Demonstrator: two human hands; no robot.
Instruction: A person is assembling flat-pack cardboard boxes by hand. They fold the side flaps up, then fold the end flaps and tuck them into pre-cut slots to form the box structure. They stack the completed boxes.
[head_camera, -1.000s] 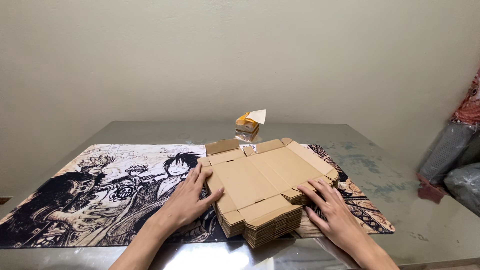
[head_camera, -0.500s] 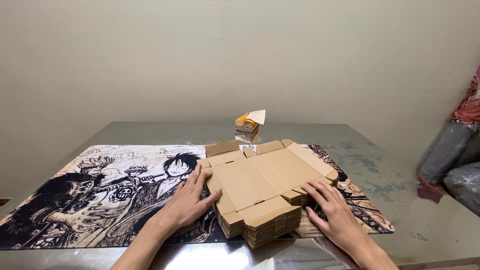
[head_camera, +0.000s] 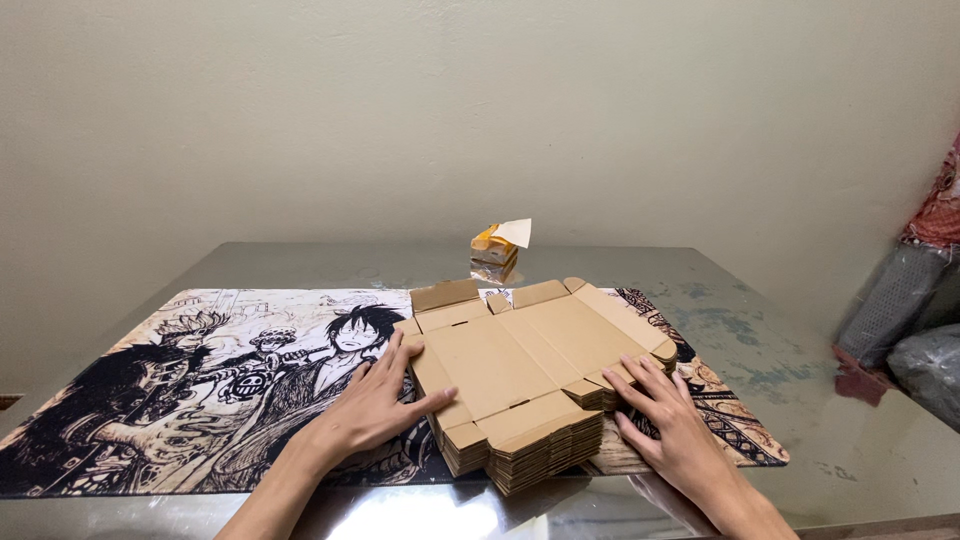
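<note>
Both grips released: left hand (head_camera: 375, 405) and right hand (head_camera: 668, 420) lie flat against a stack of flat cardboard boxes (head_camera: 525, 375) near the surface's front edge; probably heavy, loose-layered, best held at opposite sides.

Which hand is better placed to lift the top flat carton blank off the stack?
Probably the left hand: its thumb already lies on the top carton blank at the stack's left edge. The right hand rests lower, against the right side.
</note>
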